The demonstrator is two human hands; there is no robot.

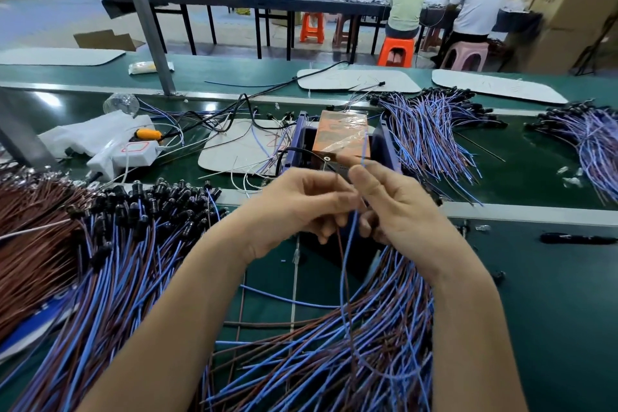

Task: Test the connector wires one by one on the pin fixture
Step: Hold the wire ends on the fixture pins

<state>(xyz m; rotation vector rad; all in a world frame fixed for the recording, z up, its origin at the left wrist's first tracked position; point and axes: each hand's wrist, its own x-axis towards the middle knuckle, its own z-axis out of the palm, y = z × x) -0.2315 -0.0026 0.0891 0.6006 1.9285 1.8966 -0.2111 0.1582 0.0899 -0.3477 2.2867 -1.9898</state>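
Note:
My left hand [297,207] and my right hand [394,207] meet at the centre, just in front of the pin fixture [341,140], a purple box with an orange taped top. Between their fingertips they pinch one connector wire [346,264], a blue and a brown strand hanging down in a loop. The blue strand's tip pokes up past my right fingers. Its black connector is hidden behind my hands. A pile of blue and brown wires [334,354] lies under my forearms.
Black-capped wires [140,227] are heaped at the left, with brown ones [30,237] beyond. More blue bundles [431,130] lie right of the fixture. A white power strip [123,154] and cables sit at left. Two people sit at a far table.

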